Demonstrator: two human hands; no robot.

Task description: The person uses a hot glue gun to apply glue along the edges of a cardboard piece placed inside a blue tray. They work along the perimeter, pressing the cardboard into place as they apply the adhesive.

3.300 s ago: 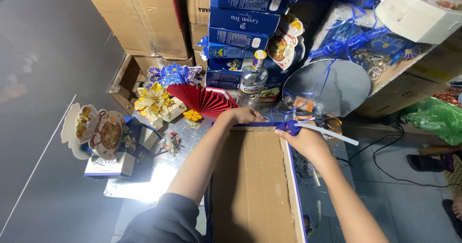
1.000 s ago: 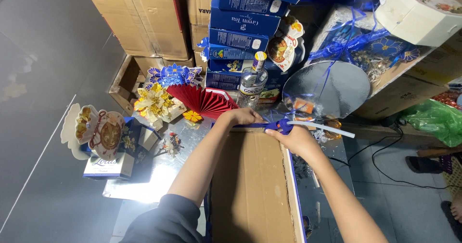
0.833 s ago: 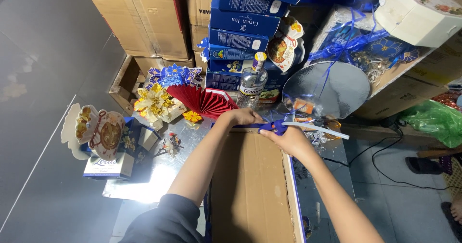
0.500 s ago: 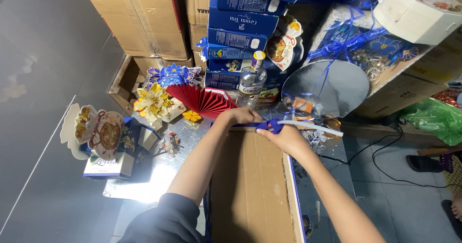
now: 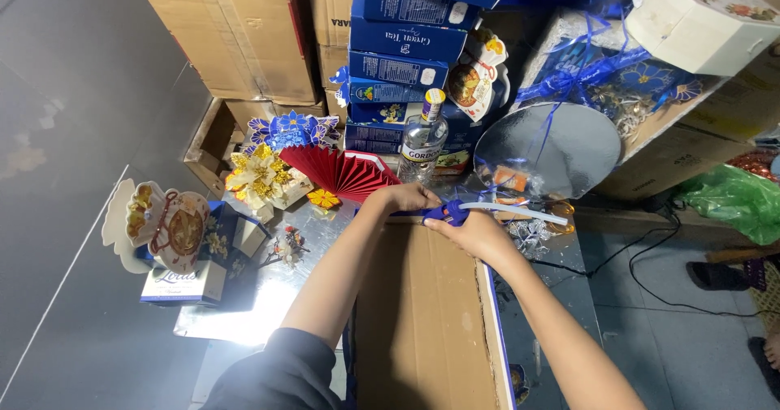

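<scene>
Now | right hand clamped on blue glue gun, white stick pointing right | left hand pressed on far edge of cardboard sheet, fingers curled, grip unclear | gun at that edge, just beside left hand | red paper fan and clear bottle beyond

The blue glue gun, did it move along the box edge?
Yes. The blue glue gun, in the right hand, slid left along the cardboard box edge, toward the red paper fan.
</scene>
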